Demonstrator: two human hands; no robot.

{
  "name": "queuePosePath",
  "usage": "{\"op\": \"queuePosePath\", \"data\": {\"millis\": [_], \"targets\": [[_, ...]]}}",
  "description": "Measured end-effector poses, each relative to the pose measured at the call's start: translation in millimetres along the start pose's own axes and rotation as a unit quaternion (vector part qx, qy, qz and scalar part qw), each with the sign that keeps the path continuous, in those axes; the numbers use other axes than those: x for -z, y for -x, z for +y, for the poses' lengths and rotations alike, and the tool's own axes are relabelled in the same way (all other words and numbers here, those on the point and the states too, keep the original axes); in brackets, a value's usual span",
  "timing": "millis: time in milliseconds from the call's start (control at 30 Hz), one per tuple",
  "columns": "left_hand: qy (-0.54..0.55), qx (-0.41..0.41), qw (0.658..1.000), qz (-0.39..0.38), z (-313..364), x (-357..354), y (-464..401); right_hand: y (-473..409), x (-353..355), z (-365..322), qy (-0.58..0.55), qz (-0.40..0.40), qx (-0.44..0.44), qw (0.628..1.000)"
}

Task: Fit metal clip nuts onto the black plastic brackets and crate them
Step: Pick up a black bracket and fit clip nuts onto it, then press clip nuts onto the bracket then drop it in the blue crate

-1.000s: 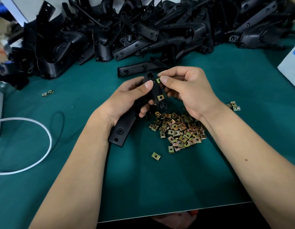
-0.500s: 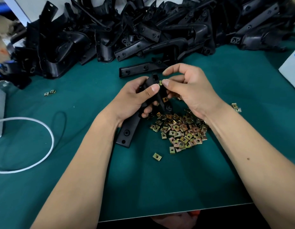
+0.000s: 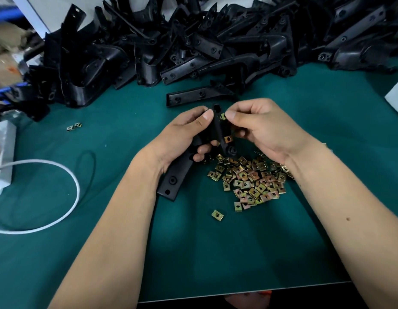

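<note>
Left hand (image 3: 182, 134) grips the bracket (image 3: 178, 175) above the green mat (image 3: 216, 253), thumb on its upper end. Right hand (image 3: 260, 128) pinches a clip nut (image 3: 223, 117) against the bracket's edge. Nut pile (image 3: 249, 181) lies just below; bracket heap (image 3: 193, 41) behind.

Black bracket (image 3: 173, 181) held tilted above green mat; brass-coloured clip nut (image 3: 223, 116) at upper end; loose nuts (image 3: 249, 181) heaped beside.
</note>
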State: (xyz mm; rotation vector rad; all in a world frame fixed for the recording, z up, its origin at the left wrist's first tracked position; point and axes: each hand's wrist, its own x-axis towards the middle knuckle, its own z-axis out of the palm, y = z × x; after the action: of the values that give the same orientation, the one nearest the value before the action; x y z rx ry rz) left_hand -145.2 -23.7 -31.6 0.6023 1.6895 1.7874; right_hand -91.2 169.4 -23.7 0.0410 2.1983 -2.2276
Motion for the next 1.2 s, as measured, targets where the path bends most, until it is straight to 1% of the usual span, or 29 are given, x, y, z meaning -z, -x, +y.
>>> {"op": "queuePosePath", "data": {"millis": [100, 233, 333, 400, 500, 533, 633, 700, 767, 867, 933, 1033, 1133, 1200], "targets": [[-0.02, -0.002, 1.0, 0.003, -0.9, -1.8, -2.3, 1.1, -1.5, -0.1, 0.022, 0.01, 0.011, 1.0], [-0.037, -0.019, 0.999, 0.012, -2.0, -3.2, -5.4, 1.4, -5.1, 1.0, 0.031, 0.045, 0.019, 0.998], [-0.04, -0.025, 0.999, 0.027, -1.7, -4.3, -6.2, 2.8, -5.5, 2.0, 0.082, 0.071, 0.049, 0.993], [-0.035, -0.029, 0.998, 0.052, -1.5, -7.3, -6.6, 3.8, -7.0, 1.2, 0.114, 0.079, 0.073, 0.988], [-0.009, -0.026, 0.995, 0.1, -1.0, -12.3, -6.4, 5.2, -8.0, -0.7, 0.063, 0.053, 0.056, 0.995], [0.008, -0.025, 0.993, 0.118, -1.3, -13.7, -6.2, 4.9, -7.2, -0.5, 0.059, 0.055, 0.051, 0.995], [0.037, -0.035, 0.981, 0.187, -0.4, -17.1, -5.4, 3.5, -5.8, 1.5, 0.113, 0.075, 0.056, 0.989], [0.023, -0.054, 0.972, 0.229, 0.7, -20.5, -6.8, 3.2, -7.6, 3.3, 0.169, 0.074, 0.064, 0.981], [-0.001, -0.079, 0.966, 0.245, 3.0, -27.6, -8.4, 4.8, -8.7, 1.2, 0.216, 0.106, 0.079, 0.967], [-0.032, -0.143, 0.965, 0.219, 11.7, -43.2, -14.2, 12.4, -0.9, -10.8, 0.231, 0.147, 0.092, 0.957], [-0.04, -0.175, 0.967, 0.178, 23.5, -60.3, -21.2, 25.4, 11.9, -22.4, 0.239, 0.184, 0.106, 0.948], [-0.051, -0.196, 0.973, 0.11, 45.1, -98.6, -37.9, 57.0, 43.9, -41.8, 0.258, 0.258, 0.133, 0.922], [-0.071, -0.235, 0.969, 0.017, 64.0, -170.5, -60.1, 107.8, 92.1, -55.5, 0.275, 0.341, 0.15, 0.886], [-0.083, -0.259, 0.962, -0.019, 72.2, -227.3, -70.3, 145.2, 121.4, -58.0, 0.271, 0.395, 0.171, 0.861]]}}
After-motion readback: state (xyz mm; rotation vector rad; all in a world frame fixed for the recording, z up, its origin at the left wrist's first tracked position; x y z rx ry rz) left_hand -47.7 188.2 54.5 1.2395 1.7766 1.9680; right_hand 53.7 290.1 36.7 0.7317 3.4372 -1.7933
